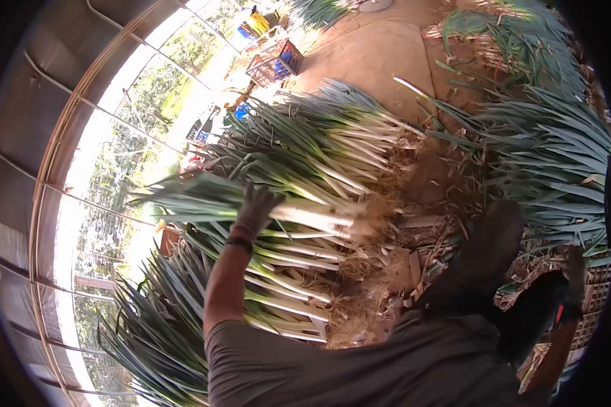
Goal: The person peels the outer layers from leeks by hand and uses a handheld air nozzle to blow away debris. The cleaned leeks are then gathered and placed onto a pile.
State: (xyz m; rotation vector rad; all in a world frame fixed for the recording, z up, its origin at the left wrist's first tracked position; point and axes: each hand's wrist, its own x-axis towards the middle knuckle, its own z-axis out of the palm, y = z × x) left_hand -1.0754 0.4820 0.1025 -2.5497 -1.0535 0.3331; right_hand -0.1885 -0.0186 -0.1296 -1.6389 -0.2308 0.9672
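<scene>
The left hand (256,207) has its fingers clamped on leeks (312,216) over the pile (295,275), around where green meets white, a hold best kept firm without crushing. Keeping the roots (375,214) (blurred here) level and free of neighbouring ones should limit snagging. The right hand (574,285) is near the crate (596,297); I cannot tell how its fingers stand.

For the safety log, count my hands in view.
2: the left hand holds leeks left of centre; the right hand is at far right, its grip unclear.
</scene>
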